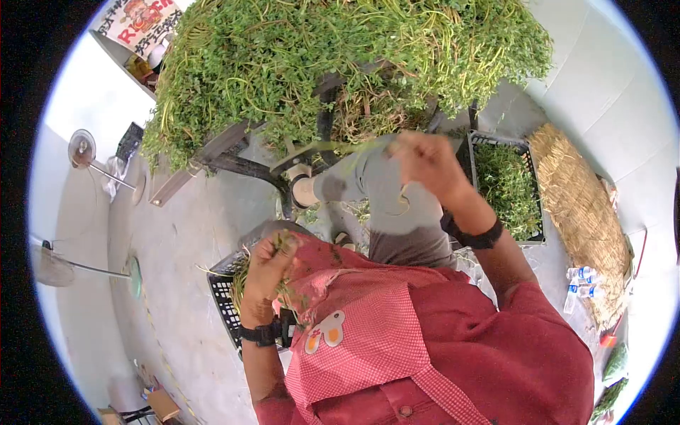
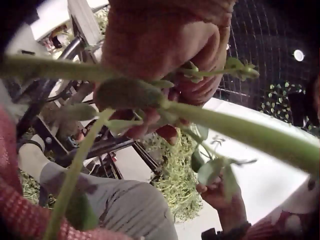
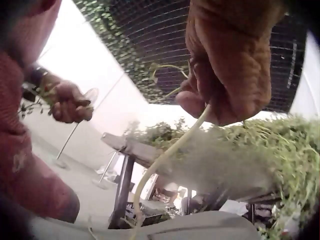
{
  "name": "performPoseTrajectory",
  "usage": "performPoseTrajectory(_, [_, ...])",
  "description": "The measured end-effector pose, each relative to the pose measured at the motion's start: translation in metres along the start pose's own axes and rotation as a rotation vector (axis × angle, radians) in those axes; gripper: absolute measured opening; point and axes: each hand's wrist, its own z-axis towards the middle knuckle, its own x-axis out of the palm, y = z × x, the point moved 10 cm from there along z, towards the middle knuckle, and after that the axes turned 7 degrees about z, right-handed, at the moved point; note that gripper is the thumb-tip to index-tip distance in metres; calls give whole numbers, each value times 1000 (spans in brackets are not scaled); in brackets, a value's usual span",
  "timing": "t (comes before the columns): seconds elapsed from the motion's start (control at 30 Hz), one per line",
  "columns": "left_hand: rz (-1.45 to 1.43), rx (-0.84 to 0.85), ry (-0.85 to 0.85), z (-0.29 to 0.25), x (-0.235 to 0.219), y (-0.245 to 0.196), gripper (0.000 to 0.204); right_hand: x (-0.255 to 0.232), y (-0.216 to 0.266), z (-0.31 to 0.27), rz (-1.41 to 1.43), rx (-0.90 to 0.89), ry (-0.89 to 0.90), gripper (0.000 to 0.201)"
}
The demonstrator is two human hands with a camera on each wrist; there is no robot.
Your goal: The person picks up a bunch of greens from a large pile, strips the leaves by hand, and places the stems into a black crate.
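My left hand [image 1: 269,268] is raised over the lap and grips leafy green stems [image 2: 240,129], which stick out on both sides of the fist in the left wrist view. Farther forward and to the right, my right hand [image 1: 430,168] pinches a thin pale stem [image 3: 167,155] between thumb and fingers. That stem hangs down in a curve in the right wrist view. Ahead of both hands a big heap of leafy greens [image 1: 283,71] covers a table with a wooden edge [image 1: 219,144] and dark legs.
A black crate [image 1: 540,212] of greens stands on the right, beside a rolled straw mat [image 1: 574,212] and water bottles [image 1: 582,283]. Another black crate [image 1: 223,301] with stems sits by the left forearm. Standing fans [image 1: 83,149] are at the left.
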Motion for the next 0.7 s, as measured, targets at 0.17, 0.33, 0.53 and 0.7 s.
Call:
performPoseTrajectory(0.17, [-432, 74, -262, 6, -37, -6, 24, -61, -20, 0, 129, 93, -177, 28])
performPoseTrajectory(0.33, [-825, 310, -263, 8, -50, -41, 24, -112, -20, 0, -80, 19, -317, 22])
performPoseTrajectory(0.53, [-995, 353, -340, 7, -63, -54, 25, -187, -103, -11, -308, -13, -344, 23])
performPoseTrajectory(0.7, [-1062, 466, -155, 10, -61, -58, 27, -182, -270, -84, -263, 961, -163, 34])
